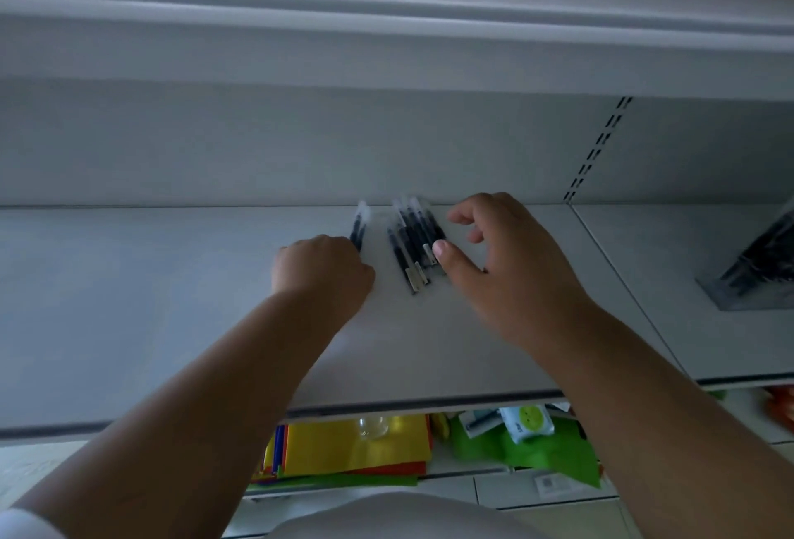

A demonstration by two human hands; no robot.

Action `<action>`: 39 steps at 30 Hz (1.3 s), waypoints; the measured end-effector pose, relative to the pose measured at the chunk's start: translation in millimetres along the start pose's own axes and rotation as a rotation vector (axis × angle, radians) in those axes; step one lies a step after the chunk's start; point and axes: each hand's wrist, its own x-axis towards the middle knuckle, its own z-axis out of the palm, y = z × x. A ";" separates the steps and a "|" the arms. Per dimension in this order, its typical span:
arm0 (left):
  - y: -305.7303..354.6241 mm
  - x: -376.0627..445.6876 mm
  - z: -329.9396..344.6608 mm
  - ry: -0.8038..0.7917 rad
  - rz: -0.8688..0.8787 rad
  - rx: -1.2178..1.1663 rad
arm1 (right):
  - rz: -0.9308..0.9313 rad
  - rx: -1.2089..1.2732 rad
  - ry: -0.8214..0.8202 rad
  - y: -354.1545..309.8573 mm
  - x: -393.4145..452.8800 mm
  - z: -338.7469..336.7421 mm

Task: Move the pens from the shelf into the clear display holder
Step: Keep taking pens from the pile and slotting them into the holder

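left hand: fingers curled round one dark pen on the white shelf
right hand: fingers spread, thumb touching the pen pile
clear holder: far right, well apart, already holding pens

The shelf is showing a smooth, matt grey finish. The pens are appearing as dark plastic with clear, glossy caps.

The one camera sits on my head and looks forward and down over my forearms at the white shelf, close enough that my hands fill the middle. Its wide lens bends the upper shelf edge above and catches the lower shelf's coloured paper beneath.
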 end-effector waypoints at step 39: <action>-25.0 -67.4 15.2 -0.038 -0.029 -1.099 | 0.332 -0.300 -0.267 7.3 13.9 45.7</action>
